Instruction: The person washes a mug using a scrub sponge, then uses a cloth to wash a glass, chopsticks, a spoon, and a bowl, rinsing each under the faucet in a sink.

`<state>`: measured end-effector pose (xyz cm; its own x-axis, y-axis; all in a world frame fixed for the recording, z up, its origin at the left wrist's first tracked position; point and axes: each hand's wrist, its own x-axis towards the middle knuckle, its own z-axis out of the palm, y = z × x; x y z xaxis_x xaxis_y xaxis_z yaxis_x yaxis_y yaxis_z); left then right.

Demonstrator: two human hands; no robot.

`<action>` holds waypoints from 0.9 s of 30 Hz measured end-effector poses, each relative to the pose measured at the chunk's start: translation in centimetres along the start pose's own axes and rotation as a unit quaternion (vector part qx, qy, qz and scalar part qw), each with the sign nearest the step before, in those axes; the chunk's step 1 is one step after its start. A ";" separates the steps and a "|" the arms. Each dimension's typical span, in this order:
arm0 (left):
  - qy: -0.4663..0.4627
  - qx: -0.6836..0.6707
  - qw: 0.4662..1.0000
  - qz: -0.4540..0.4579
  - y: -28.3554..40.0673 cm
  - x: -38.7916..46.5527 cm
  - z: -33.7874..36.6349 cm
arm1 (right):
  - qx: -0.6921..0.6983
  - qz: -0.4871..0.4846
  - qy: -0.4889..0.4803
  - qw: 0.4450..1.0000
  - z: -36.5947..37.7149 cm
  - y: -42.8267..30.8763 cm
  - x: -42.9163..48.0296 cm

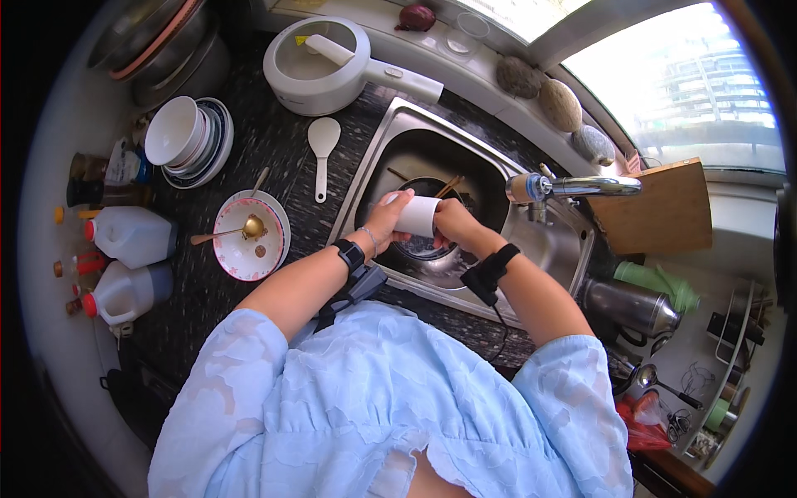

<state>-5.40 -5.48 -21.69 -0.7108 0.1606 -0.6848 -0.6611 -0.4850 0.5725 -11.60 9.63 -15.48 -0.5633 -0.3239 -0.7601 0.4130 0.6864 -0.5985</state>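
Over the sink basin (492,159), my left hand (385,221) grips a plain white cup (416,215) that lies on its side. My right hand (457,223) is at the cup's right end, fingers curled against its rim. Some of those fingertips are hidden, and whether they hold anything else inside the cup does not show. Beneath the cup a dark round pan (423,185) sits in the basin, with water or suds near its lower edge. Wooden chopsticks (449,186) lean in it, partly covered by my hands.
The chrome faucet (591,185) reaches over the sink's right side. A wooden cutting board (654,208) and a metal thermos (632,305) stand further right. Leftward are a rice paddle (322,155), a bowl with a spoon (240,261), stacked bowls (171,134) and an electric pot (320,84).
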 end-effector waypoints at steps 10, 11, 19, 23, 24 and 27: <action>0.028 -0.019 0.999 -0.034 1.1 0.8 -2.9 | -0.539 -0.398 0.076 0.739 -1.8 -0.7 -3.0; 0.009 -0.032 0.998 -0.056 1.2 1.0 -3.0 | -0.539 -0.397 0.076 0.739 -1.8 -0.5 -2.8; -0.074 0.041 0.987 -0.135 2.3 0.7 -2.5 | -0.564 -0.417 0.017 0.712 -2.0 -0.2 -3.4; -0.047 0.015 0.991 -0.126 2.0 0.4 -2.9 | -0.016 -0.150 -0.039 0.988 -3.9 0.8 -3.9; -0.048 0.008 0.991 -0.126 2.1 0.4 -2.6 | -0.179 -0.135 0.006 0.974 -4.9 2.9 -4.0; -0.024 -0.004 0.990 -0.136 1.7 0.7 -2.4 | -0.420 -0.105 0.081 0.898 -5.4 5.7 -4.4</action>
<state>-6.43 -8.25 -22.33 -0.5169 0.3263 -0.7914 -0.8279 -0.4256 0.3653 -10.62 18.48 -14.18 -0.6898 -0.4520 -0.5656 -0.3623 0.8918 -0.2708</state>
